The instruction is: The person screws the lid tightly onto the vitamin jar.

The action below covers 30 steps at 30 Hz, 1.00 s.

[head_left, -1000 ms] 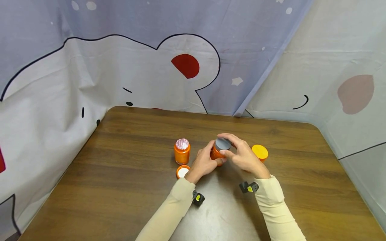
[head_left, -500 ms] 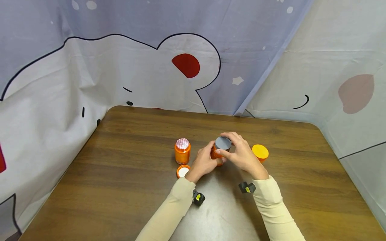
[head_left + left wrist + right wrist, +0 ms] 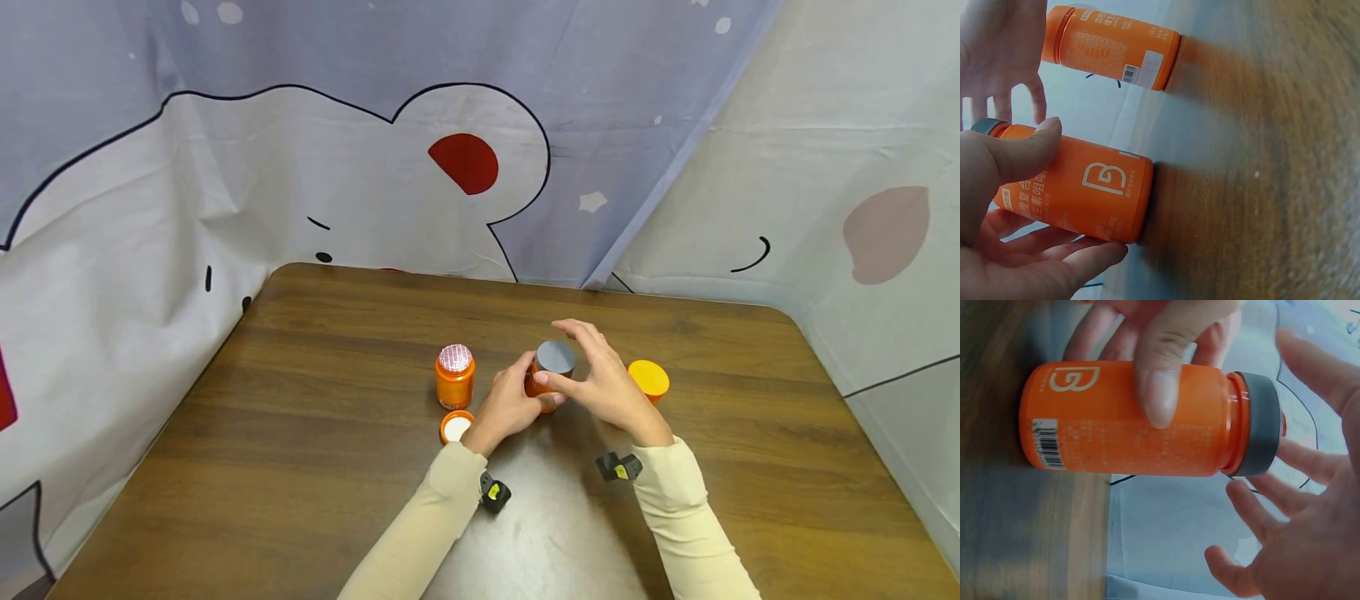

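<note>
An orange bottle (image 3: pixel 1094 181) with a grey lid (image 3: pixel 556 357) stands upright on the table. My left hand (image 3: pixel 510 405) grips its body, thumb on the near side and fingers behind, as the right wrist view also shows. The lid (image 3: pixel 1261 425) sits on the bottle's neck, a strip of orange neck showing beneath it. Around the lid my right hand (image 3: pixel 611 390) is spread, its fingers apart and lifted off the far side; the thumb is near the lid's near edge, and whether it touches, I cannot tell.
Left of my left hand stands an orange bottle (image 3: pixel 454 387) with a patterned seal on top. In front of it lies an orange-rimmed lid (image 3: pixel 456 428), white inside. A yellow-lidded orange bottle (image 3: pixel 648 379) stands beyond my right hand. A printed curtain (image 3: pixel 337 183) borders the table.
The fingers of my right hand have come away from the grey lid and spread wider. My left hand keeps its grip on the bottle, which stays in the same place.
</note>
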### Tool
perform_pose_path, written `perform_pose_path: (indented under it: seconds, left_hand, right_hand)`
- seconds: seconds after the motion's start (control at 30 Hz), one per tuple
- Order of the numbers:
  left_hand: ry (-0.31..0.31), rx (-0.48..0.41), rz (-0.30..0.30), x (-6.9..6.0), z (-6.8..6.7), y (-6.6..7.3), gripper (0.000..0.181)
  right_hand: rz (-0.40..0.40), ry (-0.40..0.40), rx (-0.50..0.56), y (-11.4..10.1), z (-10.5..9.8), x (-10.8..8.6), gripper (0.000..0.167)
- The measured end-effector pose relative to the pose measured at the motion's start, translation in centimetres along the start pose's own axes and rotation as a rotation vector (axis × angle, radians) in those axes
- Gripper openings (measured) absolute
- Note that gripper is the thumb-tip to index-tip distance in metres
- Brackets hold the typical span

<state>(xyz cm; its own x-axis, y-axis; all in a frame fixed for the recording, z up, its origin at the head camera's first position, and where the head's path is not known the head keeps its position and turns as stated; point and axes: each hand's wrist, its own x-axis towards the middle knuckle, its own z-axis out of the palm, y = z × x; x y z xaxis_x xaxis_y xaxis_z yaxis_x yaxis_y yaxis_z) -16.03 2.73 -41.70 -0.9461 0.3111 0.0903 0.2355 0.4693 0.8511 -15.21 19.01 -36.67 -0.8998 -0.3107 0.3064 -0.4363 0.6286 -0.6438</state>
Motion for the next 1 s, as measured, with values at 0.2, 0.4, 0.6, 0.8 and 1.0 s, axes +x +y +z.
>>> perform_pose_path:
  seconds: [0.2, 0.4, 0.6, 0.8, 1.0]
  left_hand:
    - [0.009, -0.008, 0.020, 0.1, 0.0, -0.2, 0.060]
    - [0.016, -0.008, 0.027, 0.1, 0.1, -0.3, 0.059]
    - [0.009, -0.015, 0.025, 0.2, 0.1, -0.5, 0.061]
    - [0.012, -0.014, 0.026, 0.2, 0.2, -0.4, 0.060]
    - [0.007, -0.013, 0.030, 0.1, 0.2, -0.4, 0.061]
  right_hand:
    - [-0.015, -0.031, 0.134, 0.1, -0.3, -0.1, 0.055]
    - [-0.016, -0.055, 0.168, -1.1, -0.7, -0.2, 0.050]
    - [-0.019, -0.042, 0.172, -3.3, -1.4, -0.3, 0.047]
    - [0.024, -0.011, 0.201, -3.3, -1.3, -0.2, 0.044]
    - [0.033, 0.011, 0.194, -1.6, -0.4, 0.0, 0.046]
